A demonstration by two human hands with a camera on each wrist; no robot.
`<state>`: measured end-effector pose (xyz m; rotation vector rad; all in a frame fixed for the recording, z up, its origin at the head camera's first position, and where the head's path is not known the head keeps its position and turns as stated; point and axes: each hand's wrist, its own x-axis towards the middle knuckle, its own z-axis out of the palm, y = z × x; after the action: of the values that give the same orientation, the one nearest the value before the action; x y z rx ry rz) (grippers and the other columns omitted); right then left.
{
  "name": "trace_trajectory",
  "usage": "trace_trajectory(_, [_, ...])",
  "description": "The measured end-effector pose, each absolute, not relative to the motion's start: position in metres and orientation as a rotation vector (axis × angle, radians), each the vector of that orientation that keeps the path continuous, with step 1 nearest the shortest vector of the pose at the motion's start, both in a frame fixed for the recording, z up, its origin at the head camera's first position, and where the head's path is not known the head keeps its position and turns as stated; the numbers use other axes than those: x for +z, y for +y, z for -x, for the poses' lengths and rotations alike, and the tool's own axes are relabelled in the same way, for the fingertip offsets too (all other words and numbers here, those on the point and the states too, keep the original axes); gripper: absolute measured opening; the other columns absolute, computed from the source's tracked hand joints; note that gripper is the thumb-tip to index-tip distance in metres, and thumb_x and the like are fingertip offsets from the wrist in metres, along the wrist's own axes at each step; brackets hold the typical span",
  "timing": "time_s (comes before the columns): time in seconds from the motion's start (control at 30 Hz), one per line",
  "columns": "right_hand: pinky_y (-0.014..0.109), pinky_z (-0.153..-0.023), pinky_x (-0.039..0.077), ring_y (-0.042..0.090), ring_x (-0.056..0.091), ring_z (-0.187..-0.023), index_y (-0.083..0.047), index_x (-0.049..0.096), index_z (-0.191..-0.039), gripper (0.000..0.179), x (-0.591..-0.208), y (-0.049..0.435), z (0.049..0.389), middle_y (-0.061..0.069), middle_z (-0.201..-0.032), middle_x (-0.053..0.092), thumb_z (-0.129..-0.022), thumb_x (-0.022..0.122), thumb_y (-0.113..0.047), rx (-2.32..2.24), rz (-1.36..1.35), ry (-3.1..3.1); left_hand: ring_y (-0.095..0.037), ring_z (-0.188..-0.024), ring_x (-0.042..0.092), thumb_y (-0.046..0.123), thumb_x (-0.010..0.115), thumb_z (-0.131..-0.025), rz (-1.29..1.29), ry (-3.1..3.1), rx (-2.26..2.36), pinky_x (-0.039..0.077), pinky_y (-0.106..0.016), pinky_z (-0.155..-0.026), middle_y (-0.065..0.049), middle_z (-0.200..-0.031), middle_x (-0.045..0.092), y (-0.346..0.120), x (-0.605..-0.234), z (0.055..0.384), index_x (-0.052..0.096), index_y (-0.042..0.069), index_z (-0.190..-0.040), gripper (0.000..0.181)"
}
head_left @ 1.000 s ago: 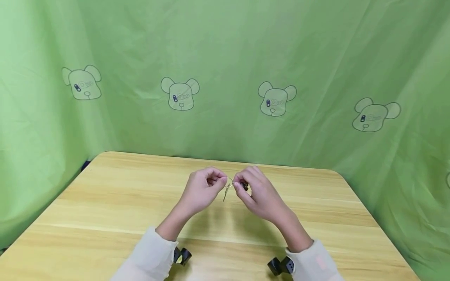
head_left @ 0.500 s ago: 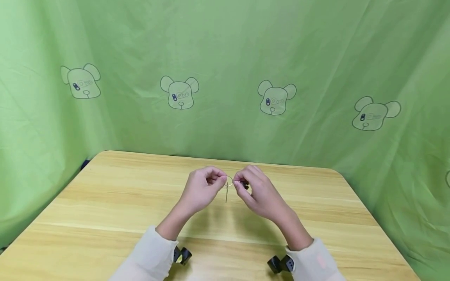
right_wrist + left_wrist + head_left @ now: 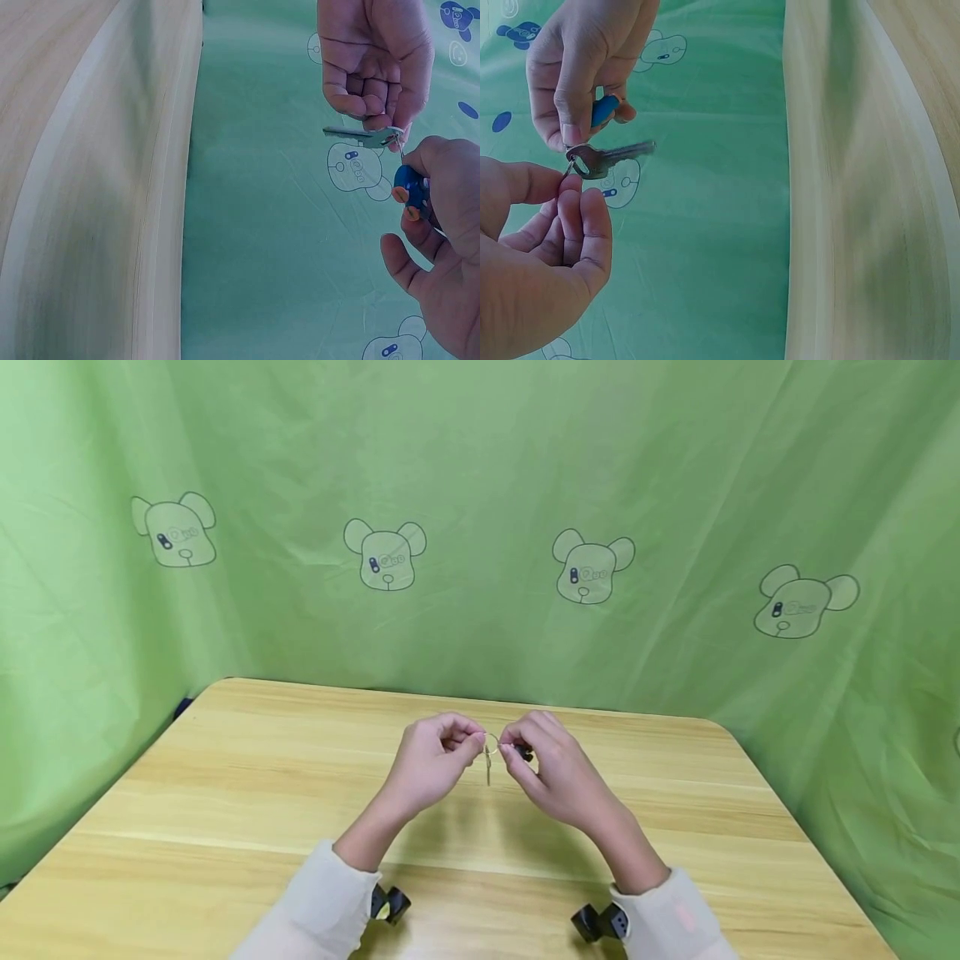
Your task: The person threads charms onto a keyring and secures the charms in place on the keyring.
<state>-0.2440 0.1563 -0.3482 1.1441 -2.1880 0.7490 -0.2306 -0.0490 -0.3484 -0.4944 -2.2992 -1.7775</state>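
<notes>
Above the table, a thin metal key ring [image 3: 493,737] spans the small gap between both hands. My left hand [image 3: 435,767] pinches its left side between thumb and index finger. On the opposite side, my right hand [image 3: 555,772] pinches the ring with thumb and fingertips. From the ring a metal key [image 3: 488,770] dangles, blade down; its head and toothed blade [image 3: 626,155] show in the left wrist view. A blue charm with orange round parts [image 3: 409,186] sits against the right hand's fingers, partly covered by the thumb.
A wood-grain table [image 3: 225,785] with rounded far corners lies below the hands. Green curtain [image 3: 480,635] printed with bear heads surrounds it at the back and sides. Small black wrist cameras [image 3: 392,906] stick out from the light sleeves [image 3: 315,902].
The key has swung from leaning down-left to hanging nearly straight, a little further right. Both hands keep their pinch on the key ring and have hardly moved.
</notes>
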Motion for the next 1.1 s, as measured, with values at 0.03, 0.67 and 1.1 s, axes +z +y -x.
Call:
trace_trajectory(0.03, [0.028, -0.077, 0.053, 0.012, 0.055, -0.09, -0.008, 0.064, -0.096, 0.008, -0.3481, 0.1562, 0.244, -0.002, -0.094, 0.06, -0.095, 0.066, -0.001, 0.746, -1.144, -2.187, -0.016, -0.071, 0.064, 0.008, 0.07, -0.096, 0.494, -2.3, -1.777, 0.054, -0.025, -0.063, -0.003, -0.081, 0.07, -0.0492, -0.3483, 0.2306, 0.074, 0.006, -0.097, 0.005])
trace_trajectory(0.67, [0.028, -0.076, 0.052, 0.012, 0.055, -0.089, -0.009, 0.064, -0.095, 0.007, -0.3477, 0.1574, 0.2447, -0.003, -0.094, 0.06, -0.095, 0.066, -0.002, 0.707, -1.142, -2.191, -0.014, -0.07, 0.061, 0.009, 0.069, -0.096, 0.53, -2.315, -1.757, 0.049, -0.023, -0.059, -0.004, -0.081, 0.07, -0.0512, -0.3479, 0.2308, 0.075, 0.007, -0.095, 0.006])
trace_trajectory(1.1, [0.027, -0.073, 0.051, 0.011, 0.053, -0.087, -0.009, 0.064, -0.094, 0.007, -0.3473, 0.1563, 0.2437, -0.003, -0.092, 0.06, -0.094, 0.066, -0.003, 0.682, -1.133, -2.194, -0.014, -0.068, 0.059, 0.009, 0.069, -0.096, 0.528, -2.315, -1.746, 0.046, -0.022, -0.056, -0.003, -0.078, 0.069, -0.051, -0.3475, 0.2307, 0.075, 0.007, -0.095, 0.007])
